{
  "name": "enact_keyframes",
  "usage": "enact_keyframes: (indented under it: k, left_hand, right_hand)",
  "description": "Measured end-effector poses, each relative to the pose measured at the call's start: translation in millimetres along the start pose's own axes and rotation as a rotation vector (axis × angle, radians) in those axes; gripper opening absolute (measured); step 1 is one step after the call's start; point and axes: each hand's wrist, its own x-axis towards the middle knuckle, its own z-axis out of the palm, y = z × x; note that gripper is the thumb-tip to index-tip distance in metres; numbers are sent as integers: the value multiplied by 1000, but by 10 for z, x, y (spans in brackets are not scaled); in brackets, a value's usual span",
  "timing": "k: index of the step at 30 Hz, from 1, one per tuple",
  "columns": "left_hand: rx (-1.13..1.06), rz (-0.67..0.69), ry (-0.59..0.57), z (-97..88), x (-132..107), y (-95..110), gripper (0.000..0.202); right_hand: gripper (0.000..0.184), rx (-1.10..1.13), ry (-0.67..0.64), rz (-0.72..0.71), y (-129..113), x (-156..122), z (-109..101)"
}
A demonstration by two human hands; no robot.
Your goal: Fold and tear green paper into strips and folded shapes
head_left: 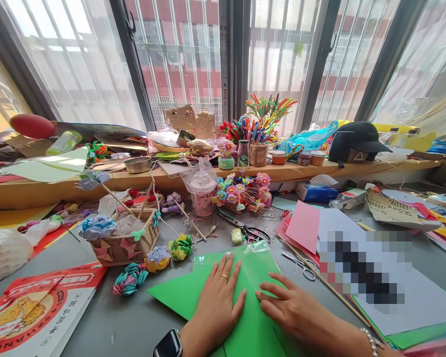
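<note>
Green paper (182,293), folded so that a pointed corner sticks out to the left, lies on the grey table in front of me. Flat on it rests my left hand (221,297), fingers stretched out, with a ring on one finger and a watch at the wrist. My right hand (288,302) touches the paper's right part, its fingers apart and slightly bent. Under the far edge of the paper shows a clear plastic sleeve (260,248). Neither hand grips anything.
Small scissors (305,270) and a wooden stick (330,287) lie right of the paper. Black-handled scissors (254,233) are behind it. Folded paper flowers (181,247) and a cardboard basket (122,243) stand left. Stacked coloured sheets (423,292) lie right; a lidded cup (202,193) stands behind.
</note>
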Motion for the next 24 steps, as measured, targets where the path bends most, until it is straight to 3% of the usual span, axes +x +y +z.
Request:
enact_keyframes:
  k: [3, 7, 18, 24]
  left_hand:
    - [-5, 2, 1, -11, -4, -6, 51]
    - [-2, -2, -11, -20, -6, 0, 51]
    - [12, -20, -70, -38, 13, 13, 52]
    - [-18, -17, -50, -43, 1, 27, 51]
  right_hand:
    - [41, 54, -33, 74, 9, 2, -37]
    - [45, 75, -53, 71, 20, 9, -21]
    - [21, -194, 81, -130, -91, -78, 62]
    - [28, -351, 232, -225, -103, -208, 311]
